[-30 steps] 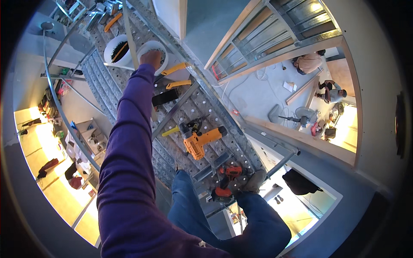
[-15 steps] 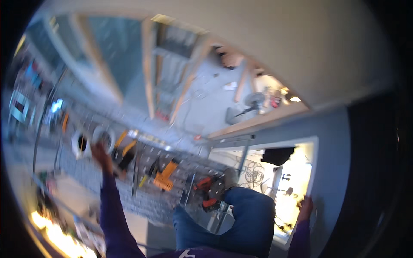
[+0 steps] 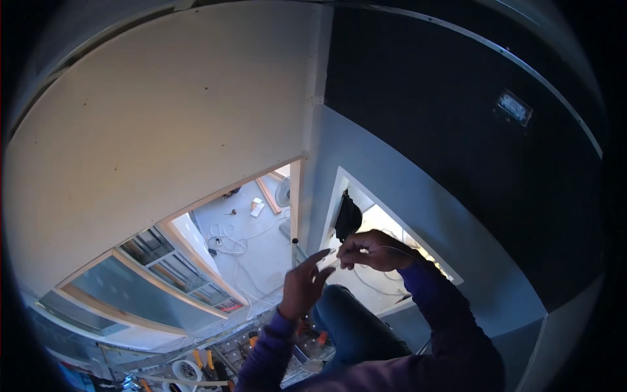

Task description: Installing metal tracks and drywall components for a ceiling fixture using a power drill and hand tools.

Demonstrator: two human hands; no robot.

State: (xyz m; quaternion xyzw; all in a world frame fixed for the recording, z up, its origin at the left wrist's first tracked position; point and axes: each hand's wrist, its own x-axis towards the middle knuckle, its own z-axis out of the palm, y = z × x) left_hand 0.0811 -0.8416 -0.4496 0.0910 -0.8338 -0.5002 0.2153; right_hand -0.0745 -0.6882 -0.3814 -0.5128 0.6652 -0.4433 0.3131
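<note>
My right hand (image 3: pixel 375 251) is closed in a pinch in front of the lit opening. A thin pale wire (image 3: pixel 396 248) shows along its back, and the part within the fingers is hidden. Close on its left, my left hand (image 3: pixel 304 284) is raised with thumb and forefinger apart. The fingertips of the two hands nearly meet, and nothing plainly shows in the left one. Both arms wear purple sleeves.
Below lies a perforated platform with tools, a white roll (image 3: pixel 187 371) and orange-handled tools (image 3: pixel 210 359). A dark wall (image 3: pixel 424 98) with a socket box (image 3: pixel 515 107) rises at right. A pale wall (image 3: pixel 176 117) stands left, above wood-framed openings. A black cloth (image 3: pixel 348 215) hangs in the lit opening.
My view has swung up and right toward the wall corner. My left hand has left the white rolls by the tools and come up beside my right hand, now in front of me.
</note>
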